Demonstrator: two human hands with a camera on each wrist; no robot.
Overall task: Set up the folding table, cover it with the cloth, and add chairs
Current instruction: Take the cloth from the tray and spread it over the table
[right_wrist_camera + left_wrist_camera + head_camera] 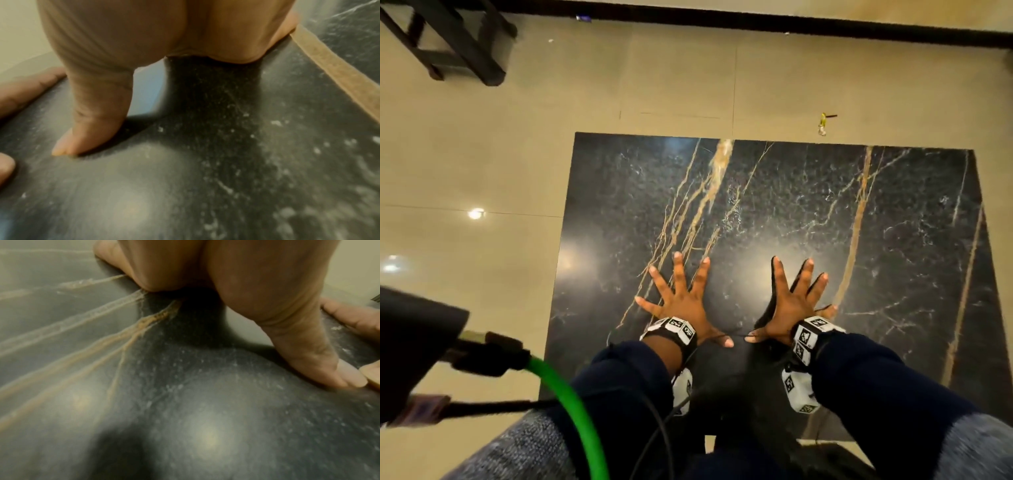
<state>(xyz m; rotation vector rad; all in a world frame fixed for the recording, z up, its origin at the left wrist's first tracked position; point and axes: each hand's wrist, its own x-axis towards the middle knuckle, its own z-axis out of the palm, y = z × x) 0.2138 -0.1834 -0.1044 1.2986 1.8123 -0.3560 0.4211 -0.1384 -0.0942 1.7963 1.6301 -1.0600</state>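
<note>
The folding table (pixel 808 212) stands before me, its glossy black top veined with gold and white like marble. My left hand (pixel 681 298) lies flat on the near middle of the top with fingers spread wide. My right hand (pixel 791 301) lies flat just to its right, fingers also spread. The two thumbs point toward each other and nearly meet. In the left wrist view the left hand (pixel 257 288) presses palm down on the table top (pixel 185 402). The right wrist view shows the right hand (pixel 127 40) pressing the dark top (pixel 226 162) the same way. No cloth or chair is in view.
Beige floor tiles (pixel 482 154) surround the table. A dark wooden furniture frame (pixel 448 44) stands at the far left. A black skirting strip (pixel 756 24) runs along the far wall. A small yellow scrap (pixel 823 121) lies beyond the table. A green cable (pixel 571 404) hangs at my left.
</note>
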